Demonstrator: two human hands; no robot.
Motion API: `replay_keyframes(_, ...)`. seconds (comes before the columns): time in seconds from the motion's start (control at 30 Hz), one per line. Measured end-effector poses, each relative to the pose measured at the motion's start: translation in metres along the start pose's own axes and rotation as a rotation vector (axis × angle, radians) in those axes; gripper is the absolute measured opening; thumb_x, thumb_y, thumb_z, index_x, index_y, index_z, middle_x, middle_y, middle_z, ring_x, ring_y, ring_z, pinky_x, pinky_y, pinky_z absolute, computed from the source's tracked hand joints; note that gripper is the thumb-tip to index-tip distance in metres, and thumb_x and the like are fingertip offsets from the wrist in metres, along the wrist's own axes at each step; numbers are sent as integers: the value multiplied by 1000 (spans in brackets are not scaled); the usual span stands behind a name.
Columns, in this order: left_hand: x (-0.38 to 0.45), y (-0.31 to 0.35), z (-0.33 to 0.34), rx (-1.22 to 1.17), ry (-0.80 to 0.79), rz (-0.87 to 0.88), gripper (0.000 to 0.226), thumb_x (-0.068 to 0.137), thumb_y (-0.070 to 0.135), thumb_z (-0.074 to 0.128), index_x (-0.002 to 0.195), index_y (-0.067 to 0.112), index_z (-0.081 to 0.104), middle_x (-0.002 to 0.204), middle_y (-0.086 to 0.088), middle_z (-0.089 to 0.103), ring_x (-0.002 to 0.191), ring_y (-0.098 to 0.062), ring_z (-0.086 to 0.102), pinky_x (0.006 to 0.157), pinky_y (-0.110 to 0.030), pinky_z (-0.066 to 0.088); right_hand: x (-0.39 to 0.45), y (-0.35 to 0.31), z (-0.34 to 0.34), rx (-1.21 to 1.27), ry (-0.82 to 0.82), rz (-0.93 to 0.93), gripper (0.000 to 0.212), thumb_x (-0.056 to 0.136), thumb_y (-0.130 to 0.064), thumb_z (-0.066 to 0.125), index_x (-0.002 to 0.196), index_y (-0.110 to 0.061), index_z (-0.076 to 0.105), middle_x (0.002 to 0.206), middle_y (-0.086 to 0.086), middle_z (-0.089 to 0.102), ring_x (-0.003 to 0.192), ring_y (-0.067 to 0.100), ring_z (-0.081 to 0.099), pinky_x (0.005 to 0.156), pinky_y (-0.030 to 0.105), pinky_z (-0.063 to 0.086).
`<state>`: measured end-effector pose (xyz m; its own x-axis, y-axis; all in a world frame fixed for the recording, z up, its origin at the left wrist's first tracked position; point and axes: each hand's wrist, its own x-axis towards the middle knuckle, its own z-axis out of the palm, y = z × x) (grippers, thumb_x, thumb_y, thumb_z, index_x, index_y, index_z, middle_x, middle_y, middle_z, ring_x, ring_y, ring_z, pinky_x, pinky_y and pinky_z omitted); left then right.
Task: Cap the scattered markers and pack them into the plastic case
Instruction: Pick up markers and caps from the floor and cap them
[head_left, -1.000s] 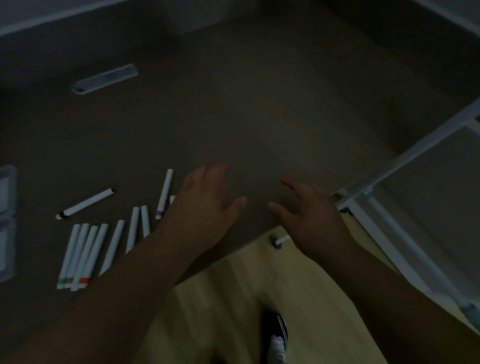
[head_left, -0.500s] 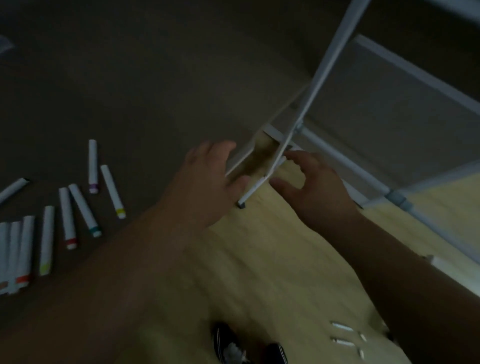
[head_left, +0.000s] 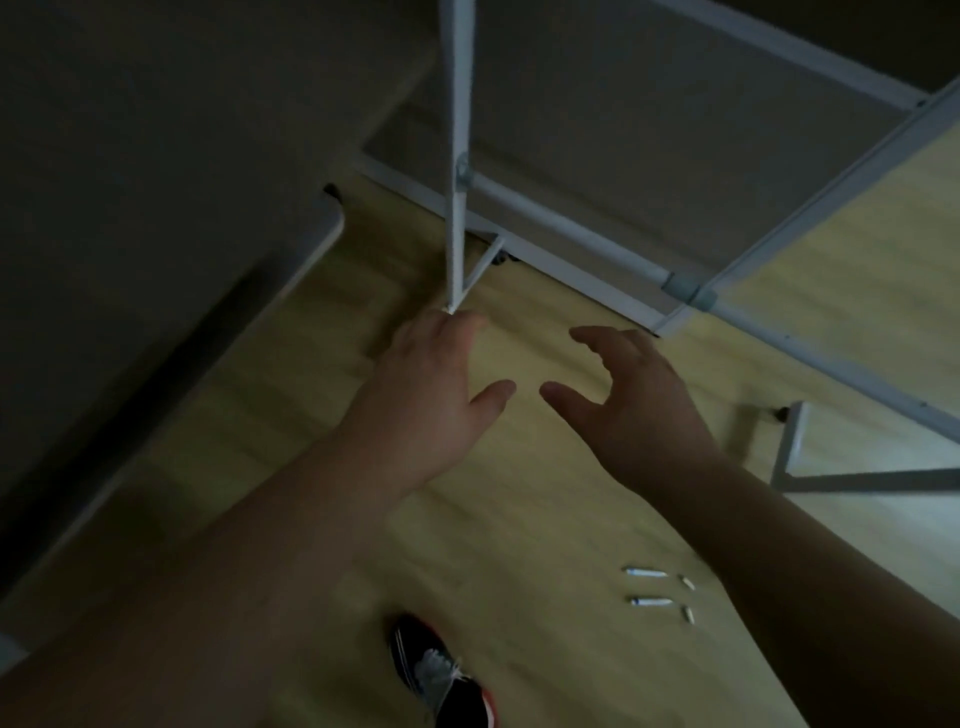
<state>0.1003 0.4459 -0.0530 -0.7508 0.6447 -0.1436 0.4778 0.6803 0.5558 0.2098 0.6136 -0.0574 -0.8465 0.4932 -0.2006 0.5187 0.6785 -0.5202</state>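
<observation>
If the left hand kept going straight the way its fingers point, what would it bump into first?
Probably the thin white metal leg of the frame: the open left hand has its fingertips just below the leg's foot. Depth is unclear, so it could pass above it.

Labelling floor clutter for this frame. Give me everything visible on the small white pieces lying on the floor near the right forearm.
The small white pieces number four: two longer slim tubes with darker bluish left ends, lying roughly parallel, one above the other, and two short stubs to their right, tilted. They look like plastic; whether they are caps or markers is unclear. They rest on the light wood-look floor, apart from each other, beside the right forearm, touched by nothing.
</observation>
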Motion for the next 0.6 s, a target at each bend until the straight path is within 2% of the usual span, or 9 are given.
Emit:
replay_keyframes(0.27,-19,106,121,46,-117,69,66,89,53,61,145,29,36,140,6,45,129,-13,42,100,-35,47,-73,145,-39,17,3,139,62,82,-57,64,137,-37,44,134,-7,50,124,16,49,98,35,45)
replay_keyframes(0.43,-35,174,191,90,-198,145,68,87,56,59,145,29,36,140,6,45,131,-15,42,104,-38,45,-125,229,-67,19,36,216,62,82,-56,66,137,-34,47,135,-6,51,123,18,51,100,36,46)
replay_keyframes(0.6,-51,241,252,98,-237,208,66,84,54,60,140,21,45,133,0,51,126,-22,45,103,-44,44,-178,307,-96,45,82,302,60,81,-52,69,135,-30,52,130,-3,55,119,20,53,96,29,41)
